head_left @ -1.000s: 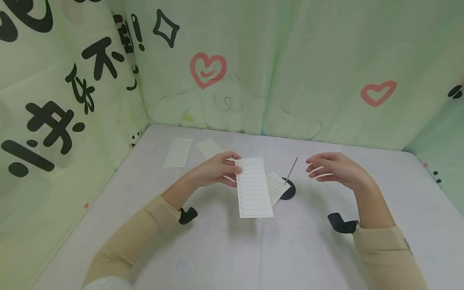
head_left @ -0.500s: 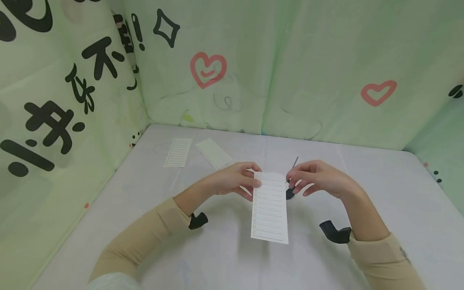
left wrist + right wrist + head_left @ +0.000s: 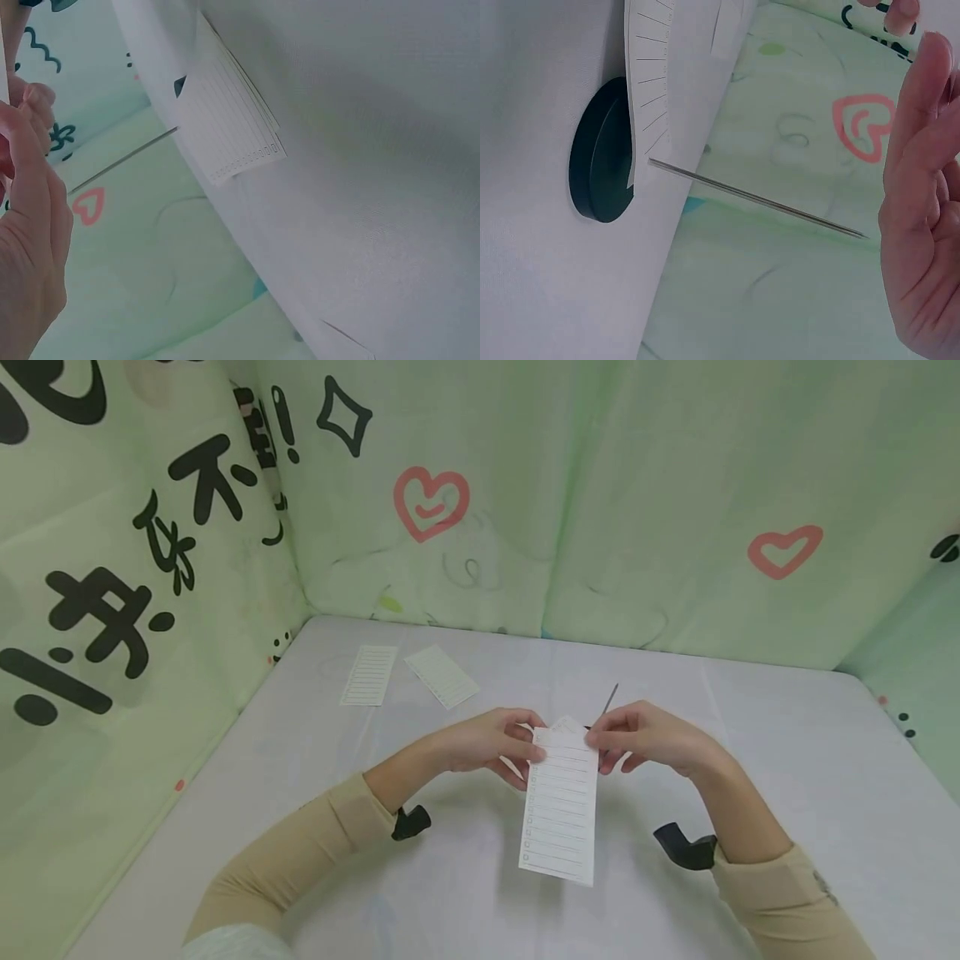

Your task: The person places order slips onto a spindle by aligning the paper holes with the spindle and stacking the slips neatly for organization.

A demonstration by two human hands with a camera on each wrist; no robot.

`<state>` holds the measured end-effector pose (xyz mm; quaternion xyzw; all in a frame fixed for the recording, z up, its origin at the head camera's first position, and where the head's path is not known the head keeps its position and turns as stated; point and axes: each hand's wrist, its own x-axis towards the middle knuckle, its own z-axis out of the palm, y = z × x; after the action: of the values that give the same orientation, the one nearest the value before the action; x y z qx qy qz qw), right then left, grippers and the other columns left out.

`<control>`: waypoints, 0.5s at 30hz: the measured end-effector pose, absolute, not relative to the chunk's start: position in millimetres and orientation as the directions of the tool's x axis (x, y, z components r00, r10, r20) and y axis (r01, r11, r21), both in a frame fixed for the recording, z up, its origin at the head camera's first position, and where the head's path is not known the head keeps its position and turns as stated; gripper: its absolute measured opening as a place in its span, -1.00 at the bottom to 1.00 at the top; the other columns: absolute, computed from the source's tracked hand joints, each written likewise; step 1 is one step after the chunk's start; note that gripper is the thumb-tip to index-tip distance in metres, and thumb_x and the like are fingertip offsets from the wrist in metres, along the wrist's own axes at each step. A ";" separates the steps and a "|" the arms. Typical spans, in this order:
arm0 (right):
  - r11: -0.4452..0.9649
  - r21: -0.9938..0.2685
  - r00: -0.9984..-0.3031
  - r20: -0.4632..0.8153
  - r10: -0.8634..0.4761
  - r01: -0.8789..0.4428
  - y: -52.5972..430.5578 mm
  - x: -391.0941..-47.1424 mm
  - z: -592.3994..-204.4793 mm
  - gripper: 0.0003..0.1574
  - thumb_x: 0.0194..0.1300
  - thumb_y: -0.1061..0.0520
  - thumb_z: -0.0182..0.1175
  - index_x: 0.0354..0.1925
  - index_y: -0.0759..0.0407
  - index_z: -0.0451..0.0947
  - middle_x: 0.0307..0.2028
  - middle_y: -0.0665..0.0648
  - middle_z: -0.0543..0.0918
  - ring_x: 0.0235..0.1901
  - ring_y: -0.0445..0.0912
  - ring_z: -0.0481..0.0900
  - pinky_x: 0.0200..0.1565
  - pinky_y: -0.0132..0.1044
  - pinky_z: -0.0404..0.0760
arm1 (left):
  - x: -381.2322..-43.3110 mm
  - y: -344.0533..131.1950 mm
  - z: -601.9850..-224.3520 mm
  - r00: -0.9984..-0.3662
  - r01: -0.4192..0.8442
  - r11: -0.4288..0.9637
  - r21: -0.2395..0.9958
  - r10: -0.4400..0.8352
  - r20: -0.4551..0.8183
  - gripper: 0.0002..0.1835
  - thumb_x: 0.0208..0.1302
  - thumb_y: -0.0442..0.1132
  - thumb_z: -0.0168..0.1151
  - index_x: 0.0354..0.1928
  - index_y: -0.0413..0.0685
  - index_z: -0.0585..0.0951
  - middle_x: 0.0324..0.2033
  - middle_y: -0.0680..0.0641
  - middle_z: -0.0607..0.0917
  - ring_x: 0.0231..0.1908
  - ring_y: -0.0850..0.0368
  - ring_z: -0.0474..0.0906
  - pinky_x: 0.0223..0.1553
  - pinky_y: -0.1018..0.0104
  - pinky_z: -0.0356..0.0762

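My left hand [image 3: 491, 743] pinches the upper left edge of a lined paper slip [image 3: 558, 814] with checkboxes down its side. The thumb and fingers of my right hand [image 3: 652, 739] pinch its upper right corner. Held above the table, the slip slants toward me. Just behind it stands a bill spike, a thin metal rod [image 3: 757, 200] on a round black base [image 3: 596, 165]. Several lined slips [image 3: 229, 112] sit low on the rod, pierced near one end. Most of the base is hidden in the head view.
Two more lined slips, one straight [image 3: 369, 676] and one turned [image 3: 442, 677], lie at the back left of the white table [image 3: 420, 877]. Behind the table hangs a pale green curtain [image 3: 660, 485]. The rod's pointed tip sticks up beside my right hand.
My left hand has carried the slip rightward and toward me. My right hand has moved left and down, and now pinches the slip's upper right corner.
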<state>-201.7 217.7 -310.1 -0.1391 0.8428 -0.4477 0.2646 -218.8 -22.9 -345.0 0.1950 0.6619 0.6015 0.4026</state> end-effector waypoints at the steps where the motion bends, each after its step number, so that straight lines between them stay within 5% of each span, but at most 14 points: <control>1: 0.563 -0.826 -0.832 -0.318 -0.455 0.008 218.4 -202.2 -309.6 -0.67 0.23 0.06 0.18 -0.21 0.33 0.57 -0.48 0.14 0.63 -0.42 0.01 0.60 -0.34 -0.15 0.55 | -218.7 -22.8 -345.3 -0.599 -0.231 0.200 0.952 0.742 -0.301 -0.76 0.24 -0.41 0.10 -0.06 -0.20 0.38 -0.32 -0.09 0.60 -0.47 0.07 0.57 -0.28 0.13 0.62; 15: 0.530 -0.841 -0.944 -0.255 -0.207 0.111 239.8 -220.5 -301.1 -0.49 0.25 -0.05 0.15 -0.07 0.36 0.47 -0.49 -0.01 0.61 -0.41 -0.16 0.62 -0.30 -0.30 0.55 | -223.4 -28.0 -347.9 -0.640 -0.237 0.179 0.955 0.710 -0.292 -0.80 0.23 -0.42 0.09 -0.11 -0.33 0.45 -0.32 -0.09 0.64 -0.39 0.08 0.58 -0.26 0.16 0.61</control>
<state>-220.5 239.8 -301.1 -0.0278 0.8590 -0.4841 0.1643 -223.4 -28.0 -347.9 0.1780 0.6645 0.6154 0.3849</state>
